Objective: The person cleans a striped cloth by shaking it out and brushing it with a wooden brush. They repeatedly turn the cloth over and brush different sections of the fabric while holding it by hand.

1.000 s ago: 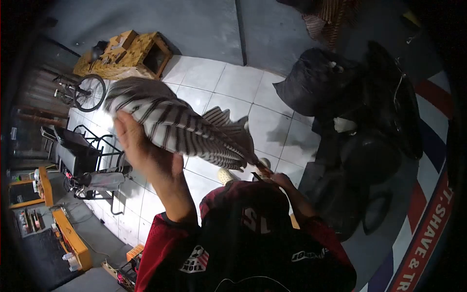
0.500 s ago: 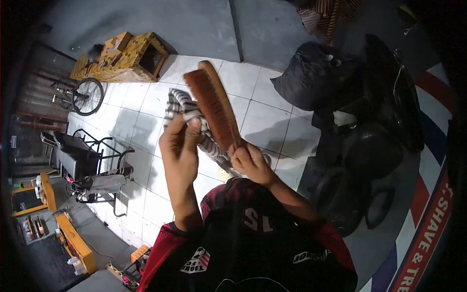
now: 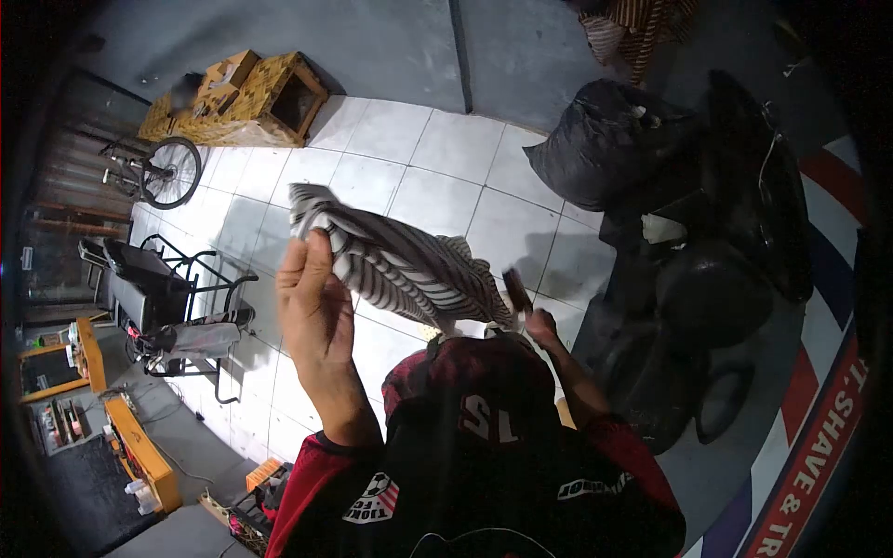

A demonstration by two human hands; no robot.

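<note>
My left hand [image 3: 316, 293] is raised at the left and pinches the top edge of a striped black-and-white cloth [image 3: 405, 260]. The cloth hangs in folds from there down to the right, in front of my body. Lower and to the right, my right hand [image 3: 541, 327] is closed on the end of a brown wooden brush [image 3: 519, 290]. The brush now shows narrow, pointing up and away from me, just beside the cloth's lower right end. Its bristles are hard to make out from this angle.
White floor tiles [image 3: 391, 130] lie ahead. A black plastic bag [image 3: 600, 144] and a dark chair [image 3: 712, 293] stand at the right. A black barber chair [image 3: 153, 293], a bicycle [image 3: 170, 174] and a patterned wooden cabinet [image 3: 256, 112] are at the left.
The brush has gone from upright before me to low on the right with my right hand. My left hand has moved left, and the cloth is now stretched out and more in view.
</note>
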